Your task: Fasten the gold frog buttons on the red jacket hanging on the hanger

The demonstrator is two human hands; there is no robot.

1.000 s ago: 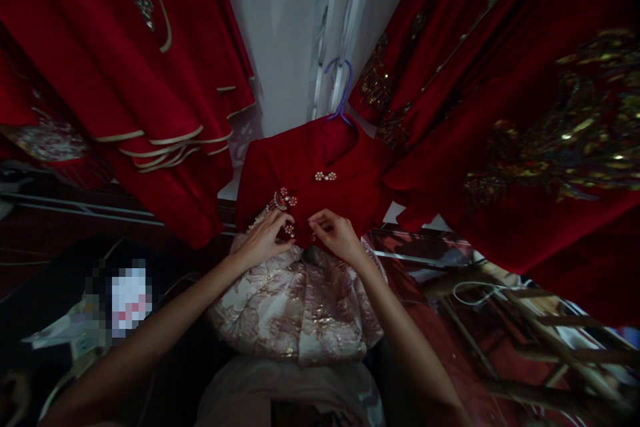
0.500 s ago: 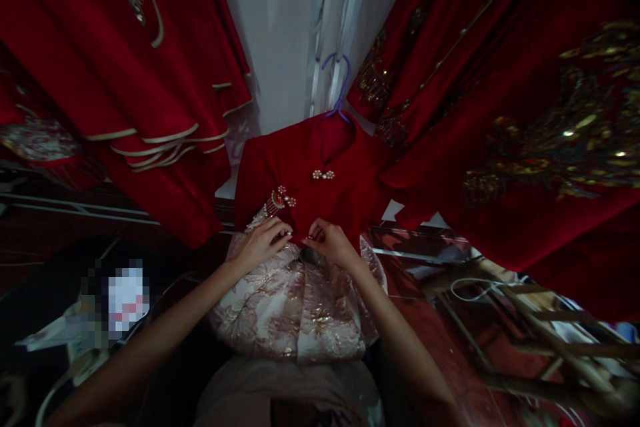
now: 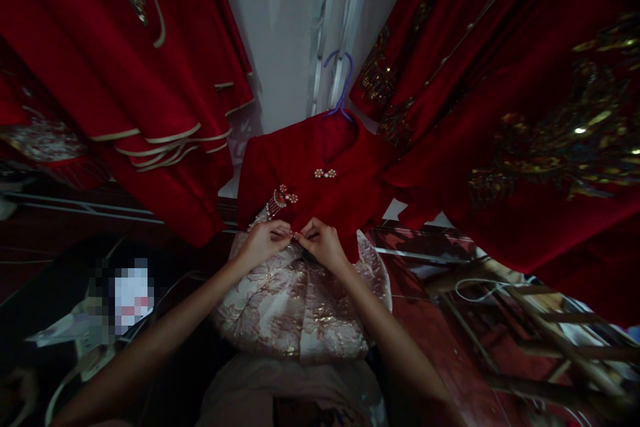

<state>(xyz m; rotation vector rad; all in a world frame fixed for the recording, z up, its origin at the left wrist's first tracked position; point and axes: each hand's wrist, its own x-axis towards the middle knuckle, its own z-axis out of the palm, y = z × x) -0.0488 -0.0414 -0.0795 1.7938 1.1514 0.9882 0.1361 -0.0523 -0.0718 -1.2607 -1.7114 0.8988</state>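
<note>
A red jacket (image 3: 345, 203) lies over a pale floral brocade skirt (image 3: 280, 307) in front of me, on a purple hanger (image 3: 346, 90). A pearl flower clasp (image 3: 325, 174) sits below its neckline, and a beaded tassel ornament (image 3: 280, 200) lies on its left side. At the jacket's lower front edge, my left hand (image 3: 265, 241) pinches a tiny beaded fastener. My right hand (image 3: 323, 241) is closed at the same spot, its fingertips meeting the left ones. The fingers mostly hide the fastener.
Red garments with pale-edged hems (image 3: 150, 80) hang at left; red garments with gold embroidery (image 3: 560, 140) hang at right. Behind is a pale wall (image 3: 280, 27). A wooden rack (image 3: 565, 347) stands low right. A white cord and blurred items (image 3: 133, 293) lie low left.
My right hand has moved left, closing the gap so that its fingertips now meet those of my left hand. The view has shifted slightly.
</note>
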